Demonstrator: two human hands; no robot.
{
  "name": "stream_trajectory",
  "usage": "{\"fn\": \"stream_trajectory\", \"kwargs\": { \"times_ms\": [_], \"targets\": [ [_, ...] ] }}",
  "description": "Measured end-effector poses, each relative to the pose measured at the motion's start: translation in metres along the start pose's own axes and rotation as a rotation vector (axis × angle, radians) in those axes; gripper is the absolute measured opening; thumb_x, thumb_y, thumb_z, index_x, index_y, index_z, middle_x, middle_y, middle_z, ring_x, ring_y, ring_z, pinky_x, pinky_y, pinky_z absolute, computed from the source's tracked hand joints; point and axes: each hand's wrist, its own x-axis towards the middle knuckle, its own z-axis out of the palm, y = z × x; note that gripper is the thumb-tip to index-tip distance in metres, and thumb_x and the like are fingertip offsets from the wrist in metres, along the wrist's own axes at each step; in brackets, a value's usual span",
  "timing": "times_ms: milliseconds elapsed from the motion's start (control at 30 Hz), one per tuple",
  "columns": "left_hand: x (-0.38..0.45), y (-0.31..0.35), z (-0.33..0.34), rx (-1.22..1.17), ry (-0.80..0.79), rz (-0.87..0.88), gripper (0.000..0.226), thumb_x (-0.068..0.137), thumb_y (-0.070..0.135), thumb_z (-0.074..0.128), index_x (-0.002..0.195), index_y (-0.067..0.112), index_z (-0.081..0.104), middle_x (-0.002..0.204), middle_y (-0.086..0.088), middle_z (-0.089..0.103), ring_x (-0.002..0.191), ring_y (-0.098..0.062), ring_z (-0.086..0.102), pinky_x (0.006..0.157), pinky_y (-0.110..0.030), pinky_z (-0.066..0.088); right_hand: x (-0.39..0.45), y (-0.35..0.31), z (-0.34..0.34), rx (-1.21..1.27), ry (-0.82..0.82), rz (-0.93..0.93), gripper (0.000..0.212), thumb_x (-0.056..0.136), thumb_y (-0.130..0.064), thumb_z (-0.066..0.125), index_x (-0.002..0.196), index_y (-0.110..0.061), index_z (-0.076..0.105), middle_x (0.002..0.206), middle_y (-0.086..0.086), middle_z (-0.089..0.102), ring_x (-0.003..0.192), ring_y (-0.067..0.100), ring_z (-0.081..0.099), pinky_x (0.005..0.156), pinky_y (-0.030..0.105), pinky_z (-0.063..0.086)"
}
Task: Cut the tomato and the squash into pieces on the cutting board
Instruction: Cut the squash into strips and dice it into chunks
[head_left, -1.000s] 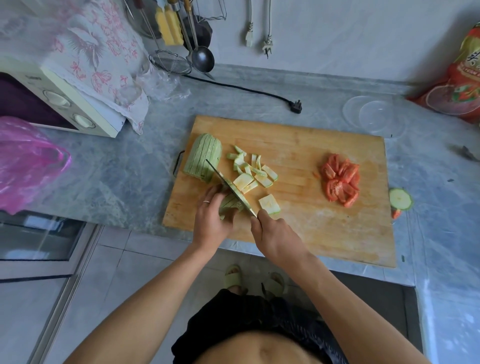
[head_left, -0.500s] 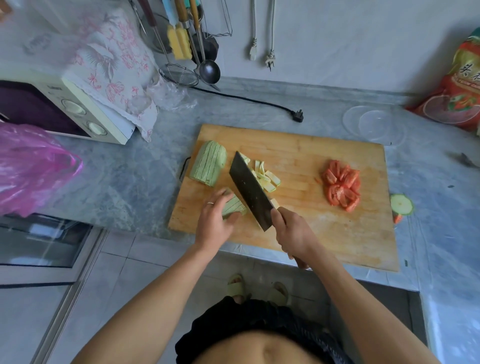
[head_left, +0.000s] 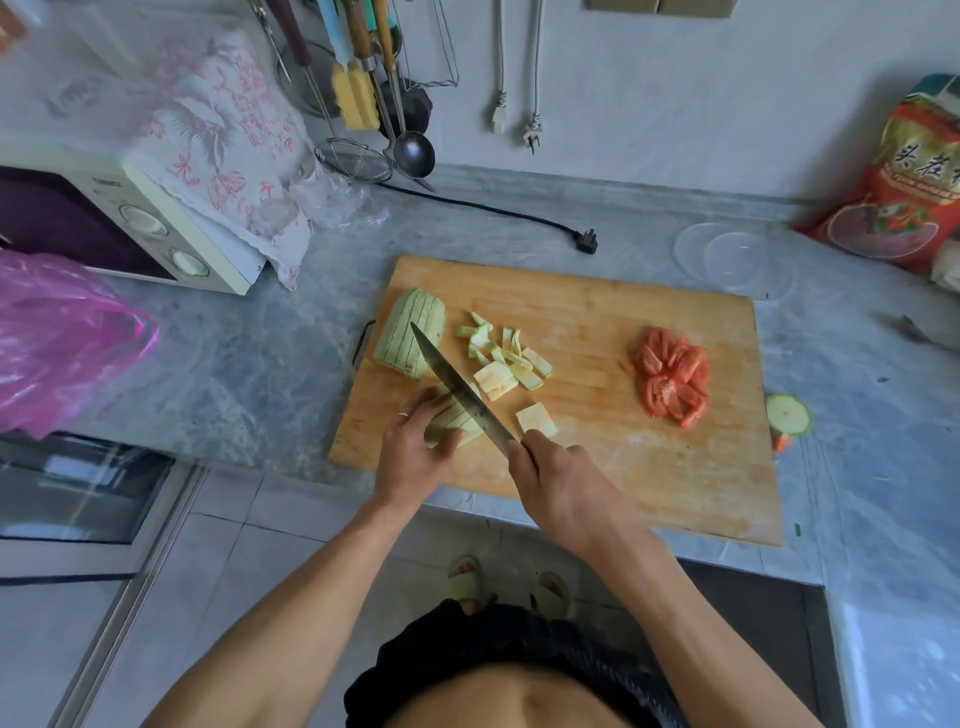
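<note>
While left hand (head_left: 410, 457) pins sliced squash stack (head_left: 453, 422) on cutting board (head_left: 623, 467), right hand (head_left: 558, 483) grips knife (head_left: 460, 387), blade across it.

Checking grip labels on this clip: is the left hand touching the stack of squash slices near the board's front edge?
Touching. The head view shows the left hand with fingers curled over the stack of squash slices, holding it beside the knife.
</note>
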Motion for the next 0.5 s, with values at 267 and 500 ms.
{"fn": "stream_trajectory", "kwargs": {
  "times_ms": [267, 500],
  "targets": [
    [0.001, 0.0, 0.0, 0.017, -0.009, -0.016, 0.047, 0.074, 0.011, 0.084, 0.118, 0.013, 0.07, 0.125, -0.004, 0.066, 0.118, -0.018, 0.061, 0.099, -0.012, 0.041, -0.003, -0.012, -0.002, -0.078, -0.055, 0.042, 0.038, 0.105, -0.043, 0.029, 0.082, -0.015, 0.042, 0.064, 0.007, 0.047, 0.049, 0.023, 0.037, 0.049, 0.03, 0.026],
    [0.002, -0.002, 0.003, 0.019, -0.006, 0.032, 0.042, 0.075, 0.012, 0.084, 0.114, 0.007, 0.069, 0.128, -0.005, 0.065, 0.121, -0.02, 0.061, 0.094, -0.027, 0.052, 0.015, -0.007, 0.017, -0.157, -0.103, 0.089, 0.033, 0.106, -0.042, 0.028, 0.092, -0.014, 0.038, 0.07, 0.008, 0.05, 0.061, 0.033, 0.048, 0.056, 0.036, 0.039]
  ]
}}
